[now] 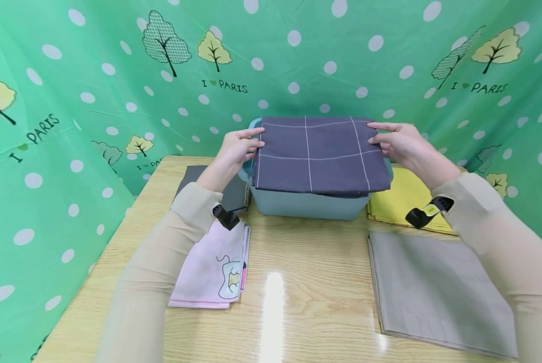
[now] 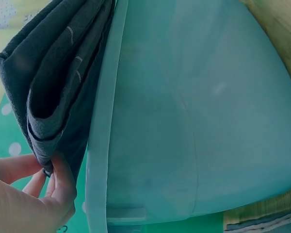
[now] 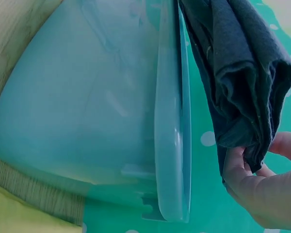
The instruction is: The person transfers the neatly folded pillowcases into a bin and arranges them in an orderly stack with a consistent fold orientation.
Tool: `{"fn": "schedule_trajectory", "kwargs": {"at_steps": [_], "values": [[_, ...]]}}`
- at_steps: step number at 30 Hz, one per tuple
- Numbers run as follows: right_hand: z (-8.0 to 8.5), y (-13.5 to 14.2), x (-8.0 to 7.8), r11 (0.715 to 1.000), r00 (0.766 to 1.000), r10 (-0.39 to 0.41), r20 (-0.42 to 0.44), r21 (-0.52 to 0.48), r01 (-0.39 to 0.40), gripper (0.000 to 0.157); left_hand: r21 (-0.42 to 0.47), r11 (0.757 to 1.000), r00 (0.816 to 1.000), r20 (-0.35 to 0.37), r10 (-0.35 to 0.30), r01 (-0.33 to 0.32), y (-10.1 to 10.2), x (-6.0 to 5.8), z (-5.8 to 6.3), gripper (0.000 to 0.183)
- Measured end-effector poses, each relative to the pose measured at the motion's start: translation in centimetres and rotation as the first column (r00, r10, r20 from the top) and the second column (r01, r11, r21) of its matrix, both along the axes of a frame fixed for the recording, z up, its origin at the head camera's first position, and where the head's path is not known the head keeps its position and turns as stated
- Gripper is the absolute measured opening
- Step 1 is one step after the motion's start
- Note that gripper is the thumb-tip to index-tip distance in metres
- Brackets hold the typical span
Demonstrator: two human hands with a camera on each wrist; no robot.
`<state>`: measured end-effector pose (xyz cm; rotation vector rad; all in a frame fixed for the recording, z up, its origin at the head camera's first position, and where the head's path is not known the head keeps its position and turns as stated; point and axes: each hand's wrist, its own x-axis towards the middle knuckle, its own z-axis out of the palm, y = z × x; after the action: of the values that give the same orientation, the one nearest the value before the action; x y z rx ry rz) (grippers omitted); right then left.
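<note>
Both hands, left [image 1: 236, 148] and right [image 1: 398, 141], pinch the folded dark cloth [image 1: 318, 154] by its ends. It sits over the teal bin [image 1: 307, 204], pink cloth [image 1: 214, 267] nearby.

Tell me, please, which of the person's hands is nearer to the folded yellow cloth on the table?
Right. The right hand grips the dark checked cloth over the teal bin, just above the yellow cloth; the left hand holds the cloth's opposite edge, across the bin.

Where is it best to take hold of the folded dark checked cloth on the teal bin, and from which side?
Probably at its two short ends, coming in from left and right. The dark cloth overhangs the teal bin there, so fingers slip under the layers, as the left hand and right hand do.
</note>
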<state>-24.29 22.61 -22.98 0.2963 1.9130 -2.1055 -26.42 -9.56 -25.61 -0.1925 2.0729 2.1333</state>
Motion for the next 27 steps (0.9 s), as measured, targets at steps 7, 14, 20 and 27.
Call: {"fn": "schedule_trajectory", "kwargs": {"at_steps": [7, 14, 20, 27], "values": [[0.1, 0.2, -1.3, 1.000, 0.999, 0.012, 0.046, 0.017, -0.013, 0.064, -0.001, 1.000, 0.999, 0.041, 0.017, -0.017, 0.3, -1.0, 0.4, 0.041], [0.4, 0.1, -2.5, 1.000, 0.996, 0.010, 0.092, -0.004, -0.009, 0.066, -0.036, 0.999, 0.997, 0.071, 0.035, -0.033, 0.5, -1.8, 0.7, 0.041], [0.5, 0.0, -3.4, 1.000, 0.995, -0.005, 0.101, 0.001, 0.005, 0.066, -0.033, 0.998, 0.995, 0.083, 0.050, -0.047, 0.6, -2.7, 0.6, 0.042], [0.4, -0.1, -4.2, 1.000, 0.992, -0.005, 0.127, 0.022, 0.002, 0.065, -0.031, 0.997, 0.993, 0.096, 0.074, -0.071, 0.8, -3.2, 0.5, 0.042]]}}
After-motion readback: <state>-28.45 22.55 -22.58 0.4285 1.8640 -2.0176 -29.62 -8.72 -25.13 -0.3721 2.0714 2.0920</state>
